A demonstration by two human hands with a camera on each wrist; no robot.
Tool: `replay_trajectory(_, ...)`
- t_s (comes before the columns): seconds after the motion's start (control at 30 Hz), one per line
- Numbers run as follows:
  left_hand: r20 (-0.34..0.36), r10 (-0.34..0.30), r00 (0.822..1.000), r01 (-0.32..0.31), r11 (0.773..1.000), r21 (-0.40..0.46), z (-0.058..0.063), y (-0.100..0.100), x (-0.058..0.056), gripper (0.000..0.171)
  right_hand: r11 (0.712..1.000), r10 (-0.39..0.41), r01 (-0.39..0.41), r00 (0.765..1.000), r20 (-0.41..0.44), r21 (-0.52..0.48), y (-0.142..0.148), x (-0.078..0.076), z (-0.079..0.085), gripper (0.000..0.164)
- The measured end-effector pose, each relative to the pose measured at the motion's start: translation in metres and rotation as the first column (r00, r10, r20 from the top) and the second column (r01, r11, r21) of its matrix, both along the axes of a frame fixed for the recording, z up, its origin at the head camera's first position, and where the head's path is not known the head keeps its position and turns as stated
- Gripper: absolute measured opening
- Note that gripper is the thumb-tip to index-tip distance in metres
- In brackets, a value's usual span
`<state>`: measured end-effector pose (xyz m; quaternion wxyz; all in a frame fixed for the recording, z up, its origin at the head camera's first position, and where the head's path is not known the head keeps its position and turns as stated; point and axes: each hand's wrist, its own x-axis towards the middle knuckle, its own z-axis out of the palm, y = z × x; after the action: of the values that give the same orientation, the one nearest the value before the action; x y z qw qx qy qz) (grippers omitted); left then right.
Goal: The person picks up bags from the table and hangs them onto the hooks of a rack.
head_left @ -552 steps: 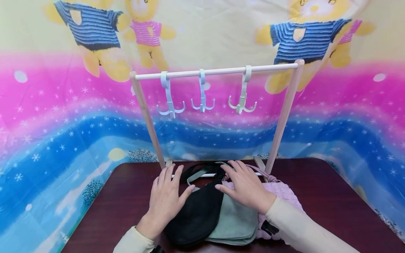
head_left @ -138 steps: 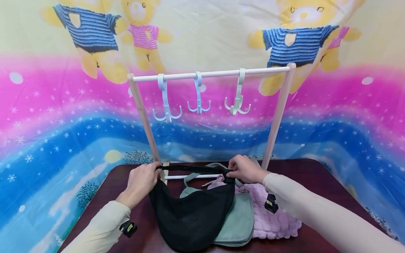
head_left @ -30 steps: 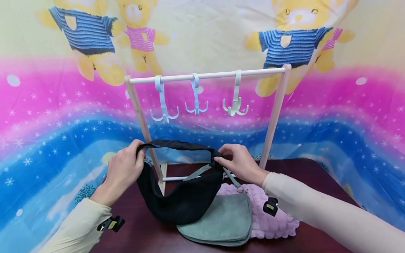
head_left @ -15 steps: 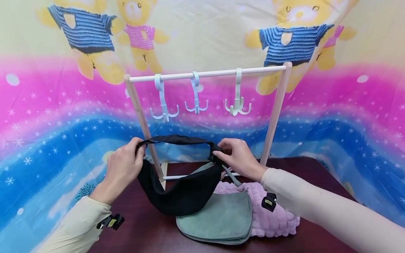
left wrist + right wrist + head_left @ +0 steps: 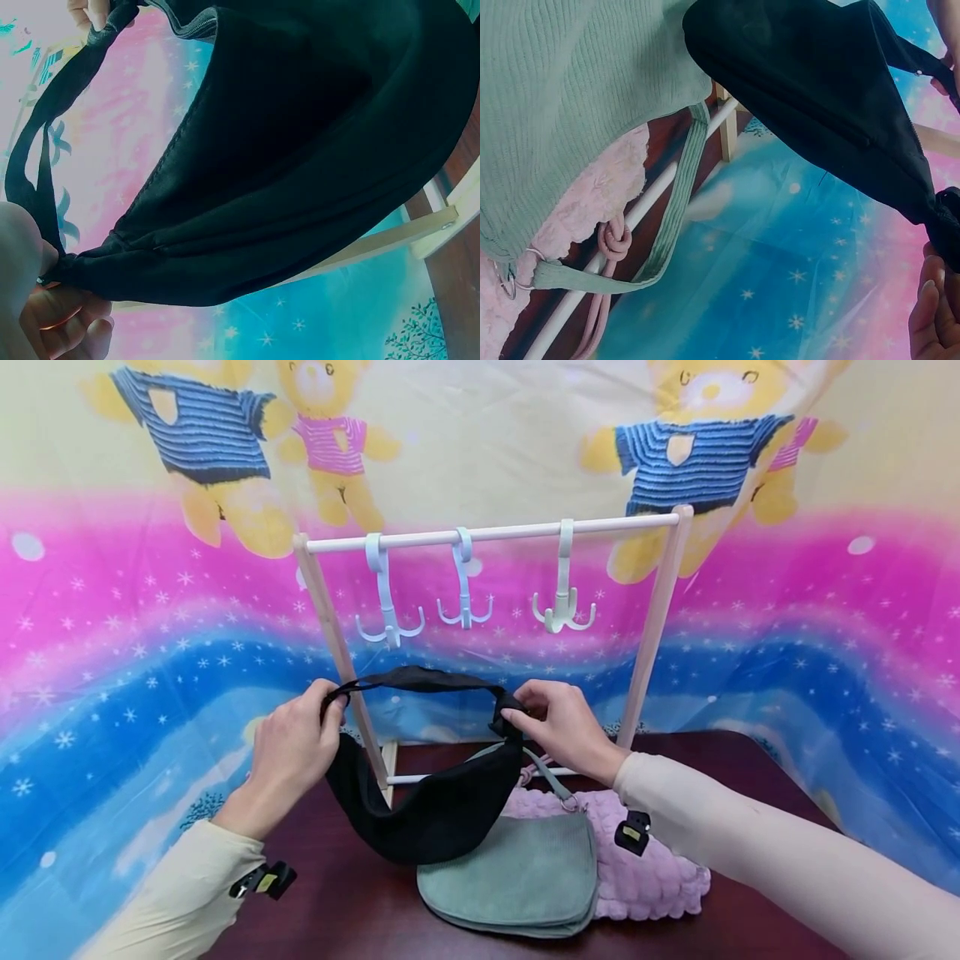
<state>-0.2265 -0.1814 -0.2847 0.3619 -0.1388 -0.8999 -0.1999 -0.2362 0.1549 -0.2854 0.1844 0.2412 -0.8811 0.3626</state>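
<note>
A black cloth shoulder bag (image 5: 427, 818) hangs between my two hands, raised off the table in front of the rack. My left hand (image 5: 296, 743) pinches the strap's left end where it joins the bag. At the knotted right end, my right hand (image 5: 566, 727) grips the strap between thumb and fingers. The strap arches between them, and a zipper (image 5: 199, 28) shows along the bag's opening in the left wrist view. Below lies a green corduroy bag (image 5: 517, 881), partly over a pink puffy bag (image 5: 645, 868).
Behind the hands stands a wooden rack (image 5: 660, 627) with a white top bar (image 5: 510, 533). From it hang a blue hook (image 5: 388, 602), a second blue hook (image 5: 464, 585) and a pale green hook (image 5: 562, 585). The dark red table (image 5: 720, 777) meets a printed backdrop.
Earlier both hands rested over the piled bags; since then they have taken the black bag by its strap and lifted it. In the last second it has risen slightly higher.
</note>
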Motion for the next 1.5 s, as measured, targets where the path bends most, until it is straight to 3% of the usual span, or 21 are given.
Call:
replay_trajectory(0.6, -0.016, 0.028, 0.999, -0.028, 0.999, 0.038, 0.008, 0.001, 0.003, 0.015, 0.996, 0.029, -0.028, 1.000, 0.005, -0.082, -0.009, -0.001, 0.001, 0.013)
replay_trajectory(1.5, -0.077, 0.008, 0.997, -0.003, 0.997, 0.075, 0.012, 0.001, 0.005, 0.015, 0.993, 0.019, -0.023, 0.999, -0.037, -0.113, -0.015, -0.001, 0.010, 0.013)
